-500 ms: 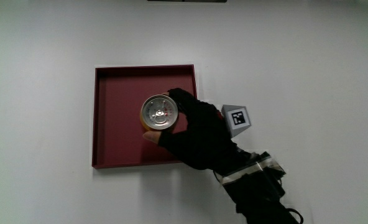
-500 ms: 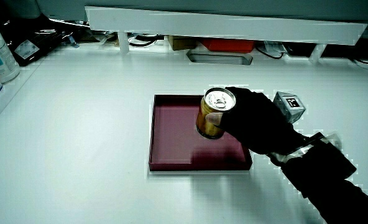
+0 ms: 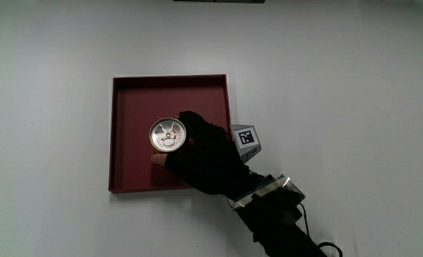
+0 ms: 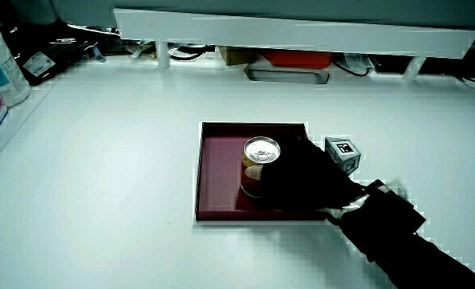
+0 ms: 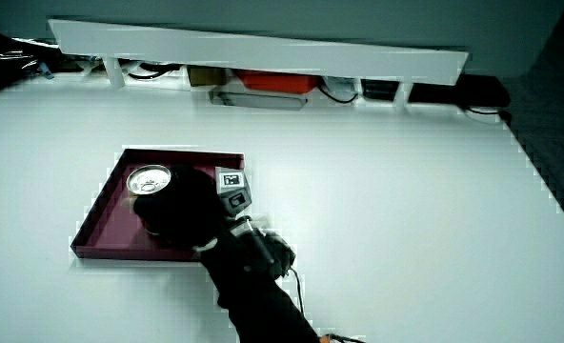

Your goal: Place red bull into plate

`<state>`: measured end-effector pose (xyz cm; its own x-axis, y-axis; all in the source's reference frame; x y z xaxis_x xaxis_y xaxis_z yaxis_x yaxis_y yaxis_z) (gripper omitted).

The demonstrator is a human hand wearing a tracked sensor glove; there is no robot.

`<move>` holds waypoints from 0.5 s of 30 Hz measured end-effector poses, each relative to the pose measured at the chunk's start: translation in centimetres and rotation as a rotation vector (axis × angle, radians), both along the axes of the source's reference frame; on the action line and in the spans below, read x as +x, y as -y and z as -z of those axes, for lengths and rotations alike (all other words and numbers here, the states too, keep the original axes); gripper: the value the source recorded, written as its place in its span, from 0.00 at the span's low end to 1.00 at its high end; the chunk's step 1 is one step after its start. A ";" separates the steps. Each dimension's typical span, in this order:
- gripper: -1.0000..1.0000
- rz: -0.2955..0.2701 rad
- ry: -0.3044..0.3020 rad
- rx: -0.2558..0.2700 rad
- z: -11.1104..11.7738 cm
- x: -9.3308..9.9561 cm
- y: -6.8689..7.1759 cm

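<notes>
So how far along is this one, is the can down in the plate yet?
Nearly done. The can has been carried over the red plate and sits low inside its rim in a side view, though contact with the plate floor can't be confirmed. The hand grips it. Left: release and withdraw.

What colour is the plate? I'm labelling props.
Dark red plate, clearest in the main view.

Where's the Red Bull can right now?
The Red Bull can stands upright inside the dark red plate, near its middle, with the hand wrapped around it. Both side views show it low in the plate; contact with the floor is unclear.
</notes>
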<state>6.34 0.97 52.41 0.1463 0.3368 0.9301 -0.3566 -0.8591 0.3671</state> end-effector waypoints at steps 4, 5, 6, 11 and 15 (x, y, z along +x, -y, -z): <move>0.50 -0.005 -0.004 -0.023 -0.9 0.0 -0.2; 0.50 -0.014 0.022 -0.041 -1.2 0.1 -0.2; 0.50 -0.013 0.016 -0.046 -1.2 0.1 -0.2; 0.50 0.005 0.015 -0.063 -1.5 0.0 -0.3; 0.48 0.013 0.013 -0.075 -1.4 0.1 -0.3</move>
